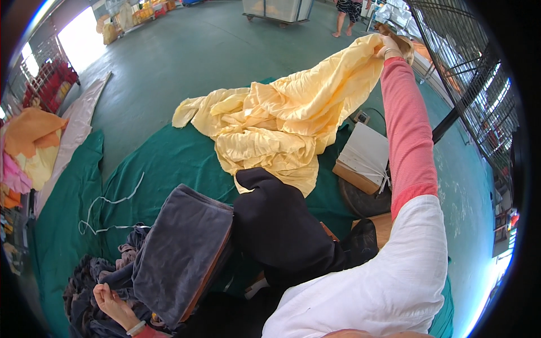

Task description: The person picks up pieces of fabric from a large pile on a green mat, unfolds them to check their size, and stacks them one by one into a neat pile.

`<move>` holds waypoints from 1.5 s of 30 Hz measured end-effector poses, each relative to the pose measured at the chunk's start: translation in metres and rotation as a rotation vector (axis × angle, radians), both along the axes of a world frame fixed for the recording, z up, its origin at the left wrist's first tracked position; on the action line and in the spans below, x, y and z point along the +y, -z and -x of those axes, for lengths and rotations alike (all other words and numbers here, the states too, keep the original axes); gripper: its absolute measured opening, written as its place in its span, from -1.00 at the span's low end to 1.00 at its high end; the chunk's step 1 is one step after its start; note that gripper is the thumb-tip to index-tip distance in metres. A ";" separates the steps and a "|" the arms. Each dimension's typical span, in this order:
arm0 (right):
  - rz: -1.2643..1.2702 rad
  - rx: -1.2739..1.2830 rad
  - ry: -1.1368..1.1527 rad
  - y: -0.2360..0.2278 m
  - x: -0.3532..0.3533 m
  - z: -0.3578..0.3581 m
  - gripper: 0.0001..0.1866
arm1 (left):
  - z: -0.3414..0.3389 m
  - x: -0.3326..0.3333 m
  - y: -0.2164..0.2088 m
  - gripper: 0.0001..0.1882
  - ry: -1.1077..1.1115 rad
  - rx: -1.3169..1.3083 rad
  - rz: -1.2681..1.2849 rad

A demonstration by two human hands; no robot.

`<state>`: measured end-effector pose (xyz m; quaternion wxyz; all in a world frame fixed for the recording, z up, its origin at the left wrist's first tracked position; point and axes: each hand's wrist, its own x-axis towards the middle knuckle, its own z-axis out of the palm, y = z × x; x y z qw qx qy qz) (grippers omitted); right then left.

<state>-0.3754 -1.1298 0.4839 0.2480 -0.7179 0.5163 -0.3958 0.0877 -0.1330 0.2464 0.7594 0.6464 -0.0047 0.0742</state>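
Green sheet (152, 152) spreading across the middle and left of the frame; yellow cloth (282, 118) sprawling centre, stretching to the upper right! Folded grey stack (180, 248), lower left, crumpled dark cloths (84, 281) alongside. Right hand (389, 47), upper right, closed around the yellow cloth's end; left hand (114, 304), lower left, fingers curled by the dark cloths, grip impossible to tell.

Co-worker (345, 17): upper body cut off by top edge. Wheeled bin (279, 10) cropped there too. Left hand (114, 304): fingertip contact too small to tell, forearm cut by lower edge. Dark cloth pile (84, 281) partly hidden behind folded grey cloth (180, 242). White-topped box (366, 152) covers part of round dark disc (354, 197).
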 end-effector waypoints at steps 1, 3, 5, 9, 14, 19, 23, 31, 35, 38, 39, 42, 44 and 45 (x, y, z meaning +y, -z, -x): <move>-0.173 -0.445 -0.027 0.016 0.013 -0.028 -0.47 | 0.004 -0.007 -0.010 -0.86 -0.021 -0.008 -0.034; -0.443 -1.213 -0.061 0.061 0.069 -0.097 -0.56 | 0.015 -0.008 -0.044 -0.87 -0.052 -0.076 -0.112; -0.448 -1.403 -0.084 0.039 0.128 -0.129 -0.64 | 0.022 0.006 -0.059 -0.87 -0.082 -0.102 -0.126; -0.241 -1.382 -0.035 0.003 0.176 -0.117 -0.69 | 0.010 0.006 -0.034 -0.88 -0.044 -0.058 -0.064; -0.253 -1.437 -0.203 0.009 0.151 -0.102 -0.58 | 0.005 0.014 -0.028 -0.89 -0.028 -0.058 -0.058; -0.235 -1.401 -0.237 0.005 0.106 -0.083 -0.58 | 0.004 0.011 -0.024 -0.90 0.039 -0.063 -0.040; -0.305 -1.372 -0.179 0.023 0.126 -0.117 -0.58 | 0.013 0.008 -0.041 -0.88 -0.075 -0.066 -0.077; -0.277 -1.319 -0.172 0.005 0.140 -0.110 -0.71 | 0.009 0.002 -0.034 -0.87 -0.072 -0.041 -0.053; -0.187 -1.313 -0.192 0.002 0.140 -0.116 -0.70 | 0.006 0.006 -0.030 -0.87 -0.056 -0.049 -0.066; -0.210 -1.306 -0.170 0.004 0.143 -0.120 -0.71 | 0.004 0.013 -0.027 -0.88 -0.033 -0.063 -0.069; -0.214 -1.308 -0.170 0.005 0.146 -0.122 -0.71 | 0.003 0.016 -0.027 -0.89 -0.002 -0.071 -0.073; -0.196 -1.249 -0.178 0.003 0.143 -0.119 -0.77 | 0.002 0.019 -0.024 -0.89 0.027 -0.083 -0.063; -0.186 -1.238 -0.174 0.004 0.147 -0.121 -0.77 | 0.003 0.018 -0.024 -0.90 0.014 -0.077 -0.073; -0.188 -1.237 -0.175 0.005 0.148 -0.122 -0.77 | 0.003 0.017 -0.025 -0.90 0.002 -0.071 -0.082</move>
